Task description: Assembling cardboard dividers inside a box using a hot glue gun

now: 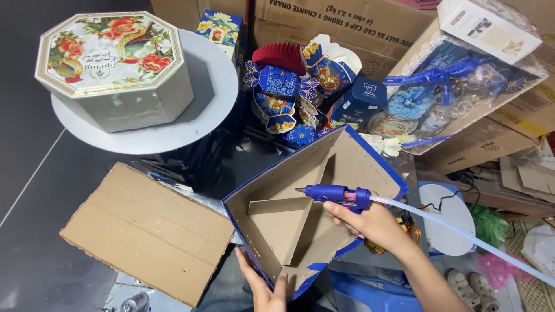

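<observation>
Tray (pixel 347 159): blue-edged cardboard, tilted, between both hands.
Left hand (pixel 263 289): grips tray's lower edge.
Right hand (pixel 373 222): closed around blue glue gun (pixel 338 193), nozzle over inner dividers (pixel 289 216).

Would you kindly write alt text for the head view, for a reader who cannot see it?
A person's right hand aims a blue glue gun into a blue-edged cardboard tray with dividers, steadied from below by the left hand. Around it lie a flat cardboard sheet, an octagonal floral box and blue gift packages.
</observation>
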